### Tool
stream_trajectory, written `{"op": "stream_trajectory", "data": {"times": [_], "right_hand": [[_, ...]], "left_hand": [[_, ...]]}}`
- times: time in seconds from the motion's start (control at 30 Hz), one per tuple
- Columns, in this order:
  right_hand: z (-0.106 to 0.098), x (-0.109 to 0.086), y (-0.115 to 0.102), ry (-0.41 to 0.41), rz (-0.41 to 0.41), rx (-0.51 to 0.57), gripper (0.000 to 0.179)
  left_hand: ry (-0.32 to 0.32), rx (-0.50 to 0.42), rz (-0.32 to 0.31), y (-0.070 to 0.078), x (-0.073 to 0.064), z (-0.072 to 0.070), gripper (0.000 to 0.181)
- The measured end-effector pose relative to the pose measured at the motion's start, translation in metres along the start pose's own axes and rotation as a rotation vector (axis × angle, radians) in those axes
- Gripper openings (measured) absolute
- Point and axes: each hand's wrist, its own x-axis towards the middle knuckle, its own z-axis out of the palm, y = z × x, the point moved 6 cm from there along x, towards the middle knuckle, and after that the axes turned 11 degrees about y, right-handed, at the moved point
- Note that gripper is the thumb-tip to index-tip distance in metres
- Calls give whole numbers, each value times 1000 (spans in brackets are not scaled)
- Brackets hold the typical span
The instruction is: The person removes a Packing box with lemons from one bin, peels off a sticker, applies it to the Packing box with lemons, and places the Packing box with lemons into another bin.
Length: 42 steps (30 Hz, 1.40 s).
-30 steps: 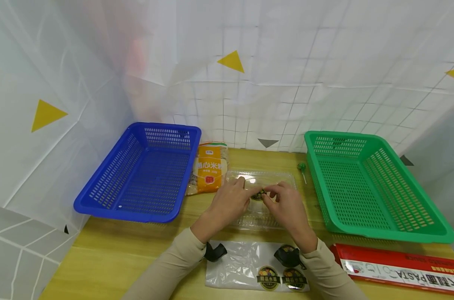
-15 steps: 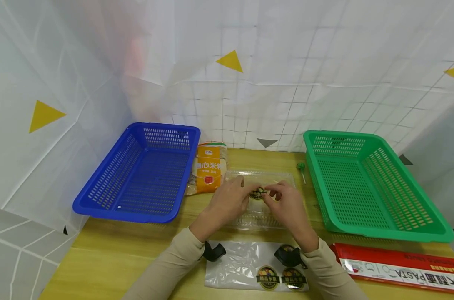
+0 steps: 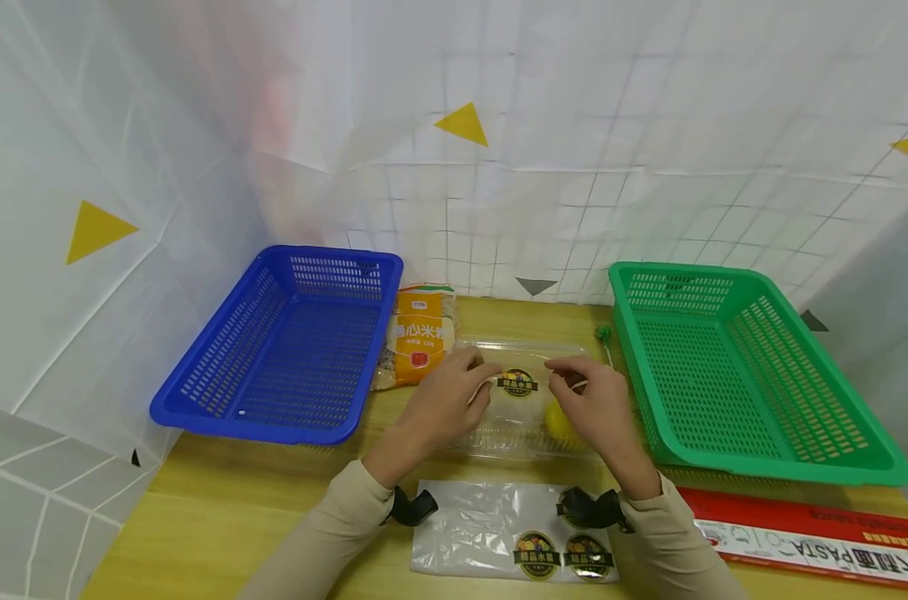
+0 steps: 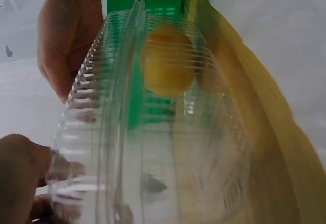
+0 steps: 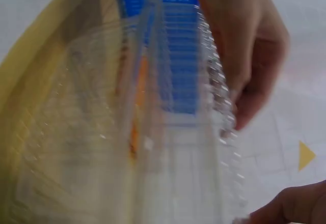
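Nearest, a clear printed bag [image 3: 499, 537] lies flat on the table edge, below both wrists. Just beyond it, the left hand [image 3: 442, 404] and right hand [image 3: 600, 404] each pinch an end of the clear clamshell box [image 3: 517, 400], fingers curled on its ribbed rim. The box sits on the wooden table [image 3: 222, 500] between the hands, round sticker [image 3: 517, 383] on its lid, one yellow fruit [image 3: 559, 425] inside by the right hand. Likely light, thin, springy, slick; the stiffer rims look the safest hold. Farther out, blue basket [image 3: 281, 342] beyond the left grip, green basket [image 3: 731, 367] beyond the right.
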Motion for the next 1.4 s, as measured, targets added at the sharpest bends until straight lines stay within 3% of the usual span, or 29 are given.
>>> {"op": "stream_trajectory", "data": {"times": [0.2, 0.33, 0.43, 0.53, 0.63, 0.83, 1.03, 1.13, 1.23, 1.4], "right_hand": [[-13, 5, 1, 21, 10, 16, 17], [-19, 7, 4, 59, 9, 14, 16], [-22, 8, 6, 75, 15, 6, 17], [-24, 8, 7, 66, -6, -32, 21], [-22, 7, 11, 10, 0, -82, 30], [-16, -2, 27, -150, 116, -127, 52], [-13, -6, 39, -233, 245, -99, 66], [-12, -7, 41, -243, 270, -93, 67], [-17, -5, 37, -197, 234, -88, 67], [-42, -5, 21, -46, 110, -30, 58]], "left_hand": [[70, 20, -62, -11, -9, -9, 23], [132, 13, -142, -20, -17, -17, 27], [160, -18, -239, -29, -23, -20, 34], [136, -73, -365, -40, -30, -19, 45], [72, -135, -494, -50, -38, -15, 55], [-15, -308, -669, -58, -49, -8, 61], [-43, -382, -724, -60, -52, -4, 62], [-53, -404, -735, -61, -53, -2, 61], [-61, -420, -738, -62, -54, 1, 58], [-62, -439, -735, -61, -54, 3, 54]]}}
